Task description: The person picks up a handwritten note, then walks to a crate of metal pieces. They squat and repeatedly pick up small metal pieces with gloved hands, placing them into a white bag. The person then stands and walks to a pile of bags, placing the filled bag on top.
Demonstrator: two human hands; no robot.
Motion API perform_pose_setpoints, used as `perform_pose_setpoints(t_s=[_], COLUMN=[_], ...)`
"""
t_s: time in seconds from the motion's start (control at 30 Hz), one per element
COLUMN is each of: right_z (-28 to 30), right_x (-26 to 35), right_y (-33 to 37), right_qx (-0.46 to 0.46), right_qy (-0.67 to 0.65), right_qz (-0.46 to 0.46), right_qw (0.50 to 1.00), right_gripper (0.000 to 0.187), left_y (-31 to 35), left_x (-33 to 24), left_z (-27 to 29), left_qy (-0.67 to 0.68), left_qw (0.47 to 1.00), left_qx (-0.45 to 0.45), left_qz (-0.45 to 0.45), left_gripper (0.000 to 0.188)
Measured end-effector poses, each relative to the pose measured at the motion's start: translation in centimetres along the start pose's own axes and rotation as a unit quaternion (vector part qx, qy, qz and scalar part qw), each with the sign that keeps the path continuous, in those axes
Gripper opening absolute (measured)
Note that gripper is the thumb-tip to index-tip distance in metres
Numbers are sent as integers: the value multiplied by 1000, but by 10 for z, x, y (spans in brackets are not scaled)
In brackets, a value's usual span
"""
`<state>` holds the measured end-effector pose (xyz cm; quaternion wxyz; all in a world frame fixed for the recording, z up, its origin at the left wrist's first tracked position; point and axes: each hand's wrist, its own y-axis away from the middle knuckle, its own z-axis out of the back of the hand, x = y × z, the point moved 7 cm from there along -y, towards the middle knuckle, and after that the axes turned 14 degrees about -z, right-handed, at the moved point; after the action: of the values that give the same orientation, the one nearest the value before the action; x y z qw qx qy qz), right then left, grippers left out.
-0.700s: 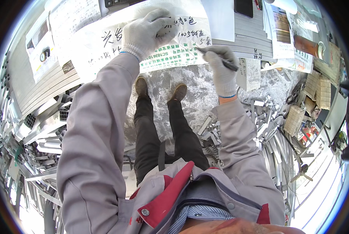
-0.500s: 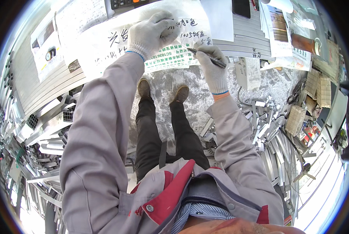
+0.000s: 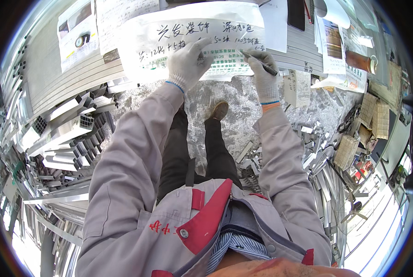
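A large white sheet (image 3: pixel 137 27) with black handwriting and green print lies across the near edge of the ribbed tabletop. My left hand (image 3: pixel 188 67), in a white knit glove, rests on the sheet's lower middle. Its thumb and fingers are apart, and nothing shows in them. At the sheet's right edge, my gloved right hand (image 3: pixel 265 79) grips a dark pen (image 3: pixel 266 67) between thumb and fingers. The pen slants, its tip pointing up and left toward the writing.
A dark phone (image 3: pixel 296 14) and a brown cylindrical container (image 3: pixel 359 62) are on the tabletop's right side. More papers (image 3: pixel 77 34) lie at the left. Silvery metal profile offcuts (image 3: pixel 72 134) crowd the floor left and right. A whitish block (image 3: pixel 297 90) stands beyond my right hand.
My left hand has slid down the sheet, uncovering more handwriting. The right hand still grips the pen and sits slightly further right. The whole view has shifted a little.
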<state>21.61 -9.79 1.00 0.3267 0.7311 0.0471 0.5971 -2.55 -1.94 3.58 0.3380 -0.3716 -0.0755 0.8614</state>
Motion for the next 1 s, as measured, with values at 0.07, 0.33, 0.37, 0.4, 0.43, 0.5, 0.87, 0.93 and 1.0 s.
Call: perform_pose_setpoints(t_s=[0.07,0.33,0.37,0.4,0.43,0.5,0.87,0.93,1.0], right_z=[-10,-98,-103,-107,-111,-117,-129,-129,-131], right_x=[6,14,13,13,13,12,-6,-8,-9], right_y=[5,16,16,14,13,12,6,9,13], right_qx=[-11,80,74,68,68,79,113,115,137], right_qy=[14,8,5,35,65,78,44,37,27], right_qz=[-10,-93,-101,-103,-106,-112,-168,-170,-169], right_qw=[1000,992,992,992,990,988,978,978,976], right_gripper=[17,17,17,17,18,20,19,18,18], left_y=[2,7,6,6,6,6,2,2,2], left_x=[7,22,24,24,25,28,29,31,32], left_z=[0,6,7,7,7,6,10,9,9], left_qy=[15,133,138,142,153,173,158,172,189], left_qw=[1000,988,988,988,986,982,980,976,971], left_qx=[4,33,37,41,42,49,117,128,141], left_qz=[16,64,57,50,53,61,39,47,49], left_gripper=[50,79,80,82,83,86,88,89,90])
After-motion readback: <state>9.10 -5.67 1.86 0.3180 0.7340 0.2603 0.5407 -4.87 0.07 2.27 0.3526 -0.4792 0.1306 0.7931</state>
